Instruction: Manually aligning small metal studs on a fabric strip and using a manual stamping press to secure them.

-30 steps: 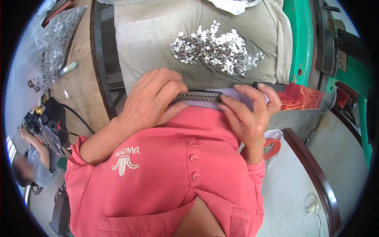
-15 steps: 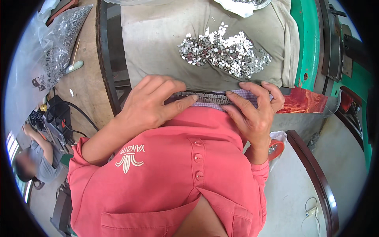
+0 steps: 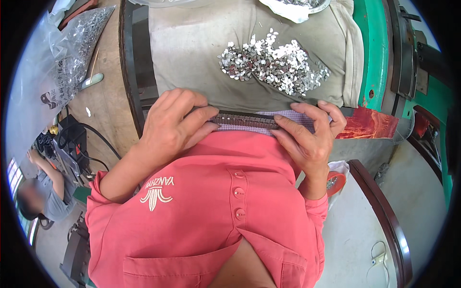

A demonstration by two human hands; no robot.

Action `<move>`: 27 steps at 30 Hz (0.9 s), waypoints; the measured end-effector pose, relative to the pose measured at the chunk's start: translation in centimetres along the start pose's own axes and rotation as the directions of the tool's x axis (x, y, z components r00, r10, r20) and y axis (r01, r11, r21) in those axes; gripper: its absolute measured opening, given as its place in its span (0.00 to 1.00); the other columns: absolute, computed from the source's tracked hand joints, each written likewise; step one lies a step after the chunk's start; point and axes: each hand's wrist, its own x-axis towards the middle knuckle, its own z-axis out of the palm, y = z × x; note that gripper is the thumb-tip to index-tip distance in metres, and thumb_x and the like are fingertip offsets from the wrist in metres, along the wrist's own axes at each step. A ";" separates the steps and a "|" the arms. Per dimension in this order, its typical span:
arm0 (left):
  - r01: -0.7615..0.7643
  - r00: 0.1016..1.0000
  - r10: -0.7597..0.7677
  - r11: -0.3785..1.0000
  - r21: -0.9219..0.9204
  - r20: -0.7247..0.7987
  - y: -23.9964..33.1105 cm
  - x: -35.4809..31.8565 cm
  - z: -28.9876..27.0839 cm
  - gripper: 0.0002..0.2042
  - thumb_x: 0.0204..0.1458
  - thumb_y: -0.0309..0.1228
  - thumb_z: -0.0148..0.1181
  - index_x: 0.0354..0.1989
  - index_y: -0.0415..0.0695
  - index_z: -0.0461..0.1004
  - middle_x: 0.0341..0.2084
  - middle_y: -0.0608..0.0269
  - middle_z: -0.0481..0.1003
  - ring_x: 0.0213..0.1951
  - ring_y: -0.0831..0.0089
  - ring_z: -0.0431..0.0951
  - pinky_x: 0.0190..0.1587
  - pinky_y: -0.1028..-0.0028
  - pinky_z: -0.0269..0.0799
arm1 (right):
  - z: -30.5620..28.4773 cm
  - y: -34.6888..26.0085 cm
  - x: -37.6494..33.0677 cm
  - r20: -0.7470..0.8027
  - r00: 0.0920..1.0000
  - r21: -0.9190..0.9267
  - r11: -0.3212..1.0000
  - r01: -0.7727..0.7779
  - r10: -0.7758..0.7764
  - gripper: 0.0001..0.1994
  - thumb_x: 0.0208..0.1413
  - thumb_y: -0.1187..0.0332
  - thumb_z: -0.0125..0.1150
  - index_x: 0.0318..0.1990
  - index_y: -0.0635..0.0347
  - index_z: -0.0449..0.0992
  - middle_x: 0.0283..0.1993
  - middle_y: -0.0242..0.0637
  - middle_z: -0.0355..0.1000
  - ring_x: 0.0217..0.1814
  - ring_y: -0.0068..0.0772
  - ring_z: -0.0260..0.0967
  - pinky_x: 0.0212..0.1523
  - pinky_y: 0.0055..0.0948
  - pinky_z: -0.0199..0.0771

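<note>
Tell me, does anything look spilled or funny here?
Maybe one thing: a tiny white scrap lies alone on the light-brown wooden tabletop. The small, shiny silver pieces sit loose on the creased grey-green cloth, but mostly in one heap, so I can't say they were spilled.

Strip [image 3: 245, 120] between left hand [image 3: 174, 120] and right hand [image 3: 311, 137], at near side of cloth [image 3: 192, 53]. Pile of pieces [image 3: 278, 65] on cloth, beyond strip; bowl [image 3: 321, 6] behind pile, slightly right. Bag [image 3: 77, 53] on bench [image 3: 108, 96] left of cloth, co-worker [image 3: 60, 194] at far left.
</note>
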 end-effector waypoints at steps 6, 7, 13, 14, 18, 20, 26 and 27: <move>-0.040 0.999 0.040 0.999 0.006 0.030 0.1 0.9 -0.2 0.16 0.39 0.29 0.71 0.38 0.43 0.78 0.36 0.63 0.72 0.37 0.64 0.74 0.39 0.67 0.68 | -0.2 0.0 -0.5 -0.015 1.000 -0.014 1.000 0.002 -0.002 0.15 0.36 0.64 0.77 0.36 0.46 0.86 0.46 0.27 0.76 0.59 0.41 0.59 0.60 0.37 0.56; -0.066 0.997 0.065 0.998 0.020 0.047 0.0 1.1 -0.3 0.15 0.39 0.29 0.71 0.38 0.43 0.78 0.36 0.63 0.72 0.37 0.64 0.74 0.39 0.67 0.68 | -0.2 0.0 -0.5 -0.031 1.000 -0.014 1.000 -0.003 0.003 0.15 0.36 0.64 0.77 0.36 0.46 0.86 0.45 0.27 0.76 0.59 0.41 0.59 0.60 0.37 0.56; -0.111 0.993 0.113 0.992 0.052 -0.035 0.2 3.1 -0.4 0.17 0.37 0.28 0.73 0.38 0.43 0.78 0.35 0.62 0.74 0.36 0.63 0.75 0.37 0.66 0.68 | -0.4 0.7 0.0 -0.134 0.991 -0.077 0.996 -0.040 0.029 0.15 0.37 0.63 0.77 0.37 0.47 0.86 0.44 0.25 0.77 0.58 0.39 0.59 0.60 0.38 0.56; -0.117 0.992 0.119 0.992 0.055 -0.038 0.0 3.5 -0.2 0.17 0.37 0.28 0.73 0.38 0.43 0.78 0.35 0.62 0.74 0.36 0.63 0.75 0.37 0.66 0.68 | -0.4 0.8 0.2 -0.131 0.990 -0.086 0.994 -0.061 0.049 0.14 0.38 0.63 0.77 0.37 0.47 0.86 0.44 0.25 0.76 0.57 0.39 0.59 0.60 0.38 0.55; -0.089 0.996 0.089 0.996 0.026 -0.001 -0.7 3.7 0.4 0.17 0.39 0.27 0.72 0.41 0.45 0.79 0.36 0.62 0.75 0.36 0.62 0.76 0.37 0.66 0.70 | -0.2 1.3 0.2 -0.099 0.992 -0.069 0.994 -0.084 0.077 0.15 0.39 0.62 0.78 0.38 0.46 0.87 0.46 0.25 0.76 0.57 0.38 0.59 0.60 0.39 0.54; -0.081 0.997 0.081 0.997 0.018 -0.003 -0.6 3.5 0.6 0.18 0.40 0.27 0.71 0.43 0.46 0.79 0.37 0.62 0.76 0.36 0.62 0.76 0.37 0.66 0.70 | -0.5 1.2 0.4 -0.091 0.992 -0.061 0.994 -0.089 0.083 0.15 0.39 0.62 0.78 0.38 0.46 0.87 0.46 0.26 0.76 0.57 0.38 0.59 0.60 0.39 0.54; -0.170 0.985 0.171 0.983 0.073 -0.001 -0.7 3.2 0.6 0.22 0.40 0.26 0.71 0.48 0.52 0.81 0.37 0.63 0.76 0.37 0.63 0.77 0.36 0.67 0.71 | -0.9 1.1 0.9 -0.087 0.993 -0.044 0.996 -0.079 0.075 0.16 0.38 0.60 0.77 0.38 0.46 0.87 0.47 0.28 0.76 0.57 0.38 0.60 0.61 0.41 0.53; -0.166 0.986 0.166 0.985 0.056 -0.008 -0.7 3.2 0.6 0.22 0.40 0.26 0.72 0.48 0.51 0.80 0.38 0.63 0.76 0.37 0.63 0.77 0.37 0.67 0.72 | -0.9 1.0 0.9 -0.094 0.993 -0.048 0.996 -0.074 0.069 0.16 0.37 0.60 0.77 0.38 0.46 0.87 0.47 0.28 0.76 0.57 0.38 0.60 0.61 0.41 0.53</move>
